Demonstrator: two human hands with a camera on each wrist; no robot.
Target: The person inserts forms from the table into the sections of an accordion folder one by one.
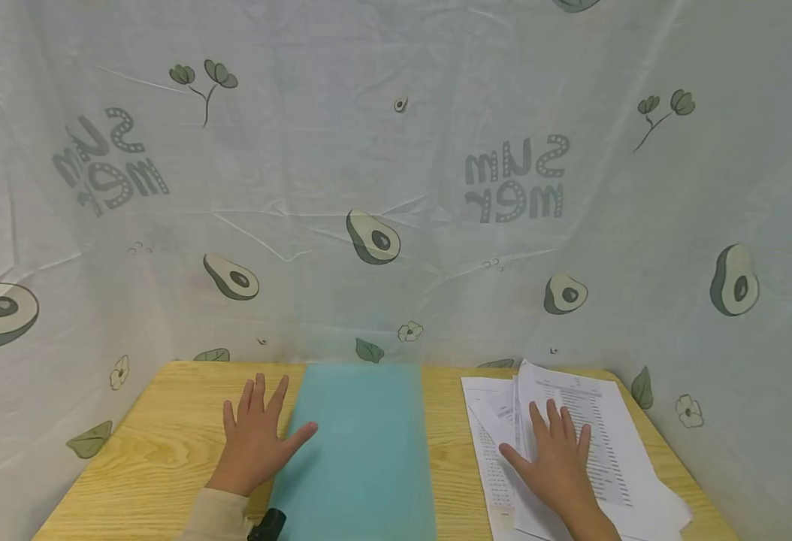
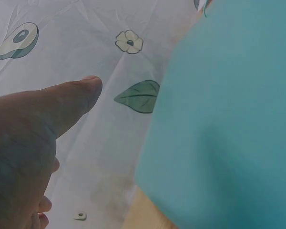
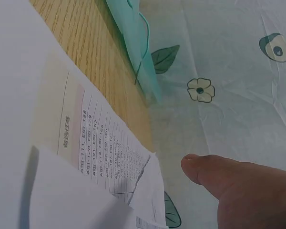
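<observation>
Our left hand [image 1: 254, 443] is at the left edge of the blue-green folder [image 1: 369, 458], our right hand [image 1: 560, 466] over the printed papers [image 1: 615, 443], on the wooden table [image 1: 155, 436]. We have 2 hands with spread fingers, gripping nothing.

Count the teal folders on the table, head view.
1. The teal folder lies on the wood-grain table, left of the loose printed sheets. Any others stacked beneath it or under the sheets would be hidden.
</observation>
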